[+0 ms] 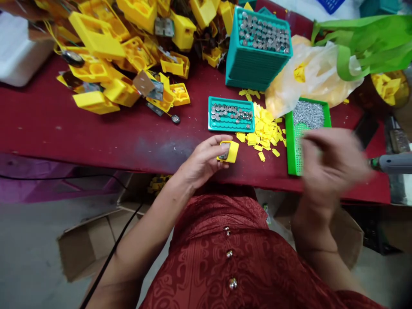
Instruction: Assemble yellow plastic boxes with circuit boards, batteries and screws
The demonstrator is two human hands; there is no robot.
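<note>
My left hand [209, 156] holds a small yellow plastic housing [233, 152] near the table's front edge, its thumb across the piece. My right hand [334, 161] is smeared by motion over the right side of the green tray [291, 148], which holds many small silver screws [309, 113]; its fingers cannot be made out. Just beyond my left hand lies a teal tray [230, 128] with rows of small round metal parts. A pile of small yellow pieces [265, 128] lies between the two trays. Right of my right hand is a grey tool [395, 163].
Many yellow housings [96, 38] with wires are heaped at the back left. A tall stack of teal trays [252, 66] stands at the back, beside a plastic bag [289, 86] and green bag [380, 43]. Below the table is a cardboard box [86, 244]; a black cable [112, 253] crosses the left.
</note>
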